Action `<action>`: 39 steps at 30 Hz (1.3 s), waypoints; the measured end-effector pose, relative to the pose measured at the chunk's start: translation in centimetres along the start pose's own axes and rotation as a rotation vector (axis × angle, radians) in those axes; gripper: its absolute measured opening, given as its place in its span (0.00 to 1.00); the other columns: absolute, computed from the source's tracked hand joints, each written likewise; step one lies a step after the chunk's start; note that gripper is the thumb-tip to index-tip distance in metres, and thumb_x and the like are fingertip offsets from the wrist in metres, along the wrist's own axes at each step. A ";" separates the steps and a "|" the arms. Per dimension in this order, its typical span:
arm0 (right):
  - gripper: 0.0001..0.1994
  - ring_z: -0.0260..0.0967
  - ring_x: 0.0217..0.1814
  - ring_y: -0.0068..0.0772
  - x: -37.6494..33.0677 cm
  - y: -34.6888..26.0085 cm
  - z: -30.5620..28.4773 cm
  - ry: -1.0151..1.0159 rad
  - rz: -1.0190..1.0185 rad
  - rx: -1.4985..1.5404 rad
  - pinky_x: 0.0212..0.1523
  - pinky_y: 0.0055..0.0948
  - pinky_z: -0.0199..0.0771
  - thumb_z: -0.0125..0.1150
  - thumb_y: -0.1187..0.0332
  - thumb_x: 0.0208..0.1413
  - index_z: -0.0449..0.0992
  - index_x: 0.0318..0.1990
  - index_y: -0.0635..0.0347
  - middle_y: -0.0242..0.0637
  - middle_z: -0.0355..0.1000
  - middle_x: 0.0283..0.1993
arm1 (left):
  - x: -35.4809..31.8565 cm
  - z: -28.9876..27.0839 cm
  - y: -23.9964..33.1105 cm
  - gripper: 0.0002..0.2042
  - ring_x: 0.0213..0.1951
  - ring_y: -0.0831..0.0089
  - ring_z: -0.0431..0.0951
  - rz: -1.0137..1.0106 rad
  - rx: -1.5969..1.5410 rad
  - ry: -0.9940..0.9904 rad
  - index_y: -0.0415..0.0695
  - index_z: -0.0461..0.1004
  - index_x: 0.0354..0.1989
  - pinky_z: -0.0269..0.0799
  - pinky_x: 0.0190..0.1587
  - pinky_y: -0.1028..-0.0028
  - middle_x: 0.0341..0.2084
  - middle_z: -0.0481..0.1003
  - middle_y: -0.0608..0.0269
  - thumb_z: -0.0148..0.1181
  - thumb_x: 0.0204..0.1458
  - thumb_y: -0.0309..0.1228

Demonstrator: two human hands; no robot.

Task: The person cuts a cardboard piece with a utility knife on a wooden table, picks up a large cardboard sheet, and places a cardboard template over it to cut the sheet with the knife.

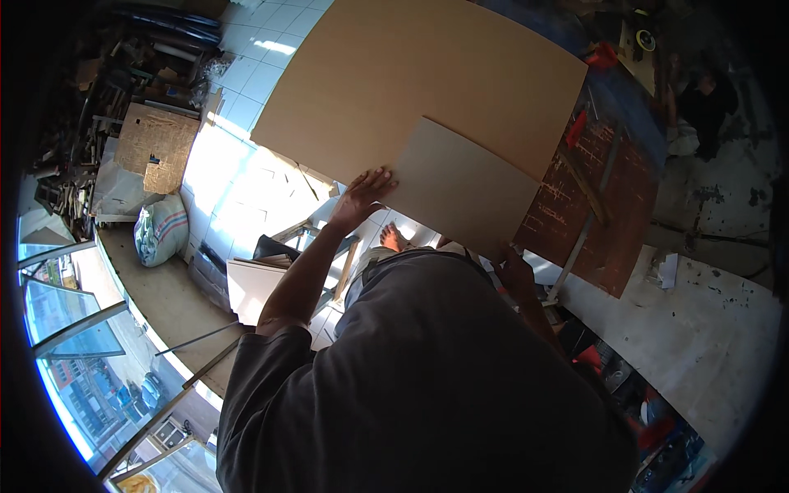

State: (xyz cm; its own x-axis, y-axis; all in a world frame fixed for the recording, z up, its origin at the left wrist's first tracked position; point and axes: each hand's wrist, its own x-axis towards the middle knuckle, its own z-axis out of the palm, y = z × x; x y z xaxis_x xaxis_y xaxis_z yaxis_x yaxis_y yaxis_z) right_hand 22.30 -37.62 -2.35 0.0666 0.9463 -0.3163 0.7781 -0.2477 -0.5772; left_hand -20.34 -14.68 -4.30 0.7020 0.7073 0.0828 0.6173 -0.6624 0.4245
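Head view, and straight to the work: a grey panel point(468, 185) is seen lying flat over the near right corner of a big brown board point(419, 74), close in front of the body, with the two near edges running roughly in line. At its left end the left hand point(362, 199) is laid palm down, fingers stretched forward over the brown board's near edge, the tips right beside the grey panel's left side; nothing is clasped there, and whether the panel itself is touched cannot be made out. Across to the right hand point(515, 273): it is held at the panel's near right corner, in shadow, the fingers partly lost, so whether the corner is pinched or merely met cannot be said. Beyond that corner a worn red-brown board point(604, 222) is shown, its surface scratched, crossed by a wooden stick point(585, 187) and a long narrow bar point(608, 168). Farther right, a pale, stained tabletop point(699, 320) is spread out. Below the hands a bare foot point(393, 238) is glimpsed on the tiles. Over to the left, sunlight is thrown brightly across the tiled floor point(238, 107); past it a stuffed pale sack point(162, 230) is set beneath a rough brown sheet point(154, 144), and a dark heap of scrap point(66, 148) is piled behind.
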 end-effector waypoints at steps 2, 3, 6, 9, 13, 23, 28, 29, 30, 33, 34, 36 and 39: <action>0.32 0.77 0.33 0.36 -0.1 0.0 0.1 0.024 -0.021 0.010 0.39 0.36 0.80 0.68 0.56 0.63 0.68 0.73 0.54 0.42 0.81 0.49 | 0.1 0.0 -0.1 0.32 0.78 0.68 0.58 -0.019 -0.009 -0.022 0.59 0.69 0.73 0.53 0.79 0.56 0.75 0.63 0.67 0.66 0.57 0.43; 0.32 0.77 0.33 0.35 -0.1 0.0 0.1 0.033 -0.021 0.034 0.39 0.36 0.80 0.67 0.56 0.63 0.69 0.72 0.54 0.42 0.81 0.50 | 0.1 -0.1 -0.2 0.32 0.77 0.68 0.58 0.002 -0.021 0.008 0.59 0.69 0.73 0.53 0.79 0.55 0.75 0.63 0.68 0.67 0.57 0.43; 0.32 0.77 0.33 0.36 -0.2 0.2 0.1 0.036 -0.046 0.011 0.40 0.36 0.80 0.67 0.56 0.63 0.69 0.73 0.53 0.40 0.81 0.49 | -0.2 -0.4 -0.4 0.32 0.77 0.67 0.58 0.001 -0.040 0.001 0.60 0.70 0.72 0.55 0.78 0.55 0.75 0.64 0.68 0.67 0.57 0.44; 0.32 0.77 0.34 0.37 -0.2 0.4 0.1 0.000 -0.015 0.003 0.40 0.37 0.80 0.67 0.54 0.63 0.69 0.72 0.53 0.39 0.81 0.47 | -0.1 -0.6 -0.8 0.31 0.77 0.67 0.59 0.025 -0.075 0.021 0.60 0.71 0.72 0.57 0.77 0.55 0.75 0.65 0.68 0.67 0.57 0.44; 0.32 0.77 0.33 0.38 -0.4 0.3 0.6 0.042 -0.026 -0.037 0.40 0.38 0.79 0.67 0.52 0.64 0.69 0.73 0.51 0.39 0.81 0.45 | -0.1 -0.3 -1.2 0.31 0.77 0.68 0.60 0.047 -0.056 0.043 0.59 0.71 0.72 0.58 0.76 0.56 0.74 0.65 0.69 0.66 0.57 0.44; 0.32 0.79 0.38 0.42 -1.2 -1.1 0.8 0.077 0.063 -0.042 0.42 0.38 0.80 0.66 0.53 0.66 0.66 0.75 0.49 0.46 0.80 0.45 | -0.1 0.5 -1.0 0.30 0.76 0.69 0.61 0.072 0.031 0.077 0.58 0.73 0.70 0.60 0.73 0.57 0.73 0.68 0.69 0.68 0.56 0.41; 0.31 0.78 0.34 0.35 -1.1 -1.6 -0.1 0.044 0.067 0.001 0.38 0.35 0.79 0.66 0.52 0.66 0.67 0.74 0.50 0.43 0.79 0.42 | 0.0 -0.4 -0.8 0.29 0.76 0.68 0.61 0.059 -0.097 0.057 0.56 0.74 0.69 0.58 0.74 0.56 0.73 0.67 0.67 0.69 0.57 0.40; 0.31 0.78 0.33 0.34 -1.2 -1.8 -0.3 0.060 0.051 0.017 0.38 0.35 0.79 0.66 0.52 0.66 0.68 0.73 0.50 0.42 0.79 0.41 | 0.1 -0.6 -0.7 0.29 0.76 0.67 0.61 0.055 -0.107 0.048 0.56 0.74 0.69 0.58 0.75 0.56 0.73 0.67 0.66 0.69 0.57 0.39; 0.31 0.78 0.32 0.33 -1.2 -2.0 -0.6 0.075 0.034 0.034 0.37 0.35 0.79 0.65 0.52 0.66 0.68 0.73 0.50 0.41 0.79 0.39 | 0.2 -0.9 -0.5 0.29 0.76 0.66 0.61 0.059 -0.104 0.052 0.55 0.74 0.69 0.58 0.75 0.56 0.73 0.67 0.65 0.69 0.58 0.39; 0.30 0.77 0.31 0.36 -1.1 -2.4 -1.8 0.018 0.089 0.116 0.36 0.37 0.77 0.64 0.50 0.67 0.69 0.73 0.49 0.38 0.78 0.33 | 0.4 -1.4 0.4 0.26 0.76 0.62 0.61 0.048 -0.076 0.064 0.53 0.76 0.67 0.57 0.75 0.55 0.74 0.66 0.60 0.69 0.58 0.38; 0.30 0.77 0.30 0.38 -1.0 -2.5 -2.2 -0.025 0.122 0.162 0.36 0.39 0.76 0.63 0.49 0.67 0.70 0.72 0.48 0.37 0.78 0.31 | 0.5 -1.4 0.8 0.24 0.76 0.61 0.61 0.040 -0.070 0.081 0.52 0.77 0.65 0.57 0.75 0.54 0.74 0.66 0.58 0.68 0.59 0.38; 0.28 0.78 0.31 0.38 -0.6 -2.6 -3.0 -0.007 0.086 0.100 0.36 0.37 0.77 0.64 0.49 0.67 0.72 0.70 0.49 0.37 0.78 0.29 | 1.1 -1.4 1.5 0.20 0.76 0.59 0.61 0.027 -0.056 0.124 0.48 0.79 0.59 0.57 0.74 0.53 0.73 0.66 0.55 0.68 0.59 0.37; 0.25 0.79 0.31 0.38 0.4 -2.6 -4.4 0.057 0.032 0.036 0.35 0.35 0.77 0.65 0.51 0.67 0.75 0.67 0.51 0.39 0.79 0.31 | 2.2 -1.1 2.8 0.14 0.75 0.56 0.63 0.000 -0.031 0.188 0.44 0.80 0.50 0.58 0.73 0.50 0.73 0.66 0.52 0.68 0.59 0.37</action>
State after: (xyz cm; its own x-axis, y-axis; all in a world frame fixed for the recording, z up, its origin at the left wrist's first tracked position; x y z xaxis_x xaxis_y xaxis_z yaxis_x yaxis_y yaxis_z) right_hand 23.04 -35.69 2.29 0.1272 0.9477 -0.2927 0.7522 -0.2845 -0.5943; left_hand -17.44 -14.73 -1.96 0.6216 0.7428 0.2488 0.6038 -0.6566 0.4520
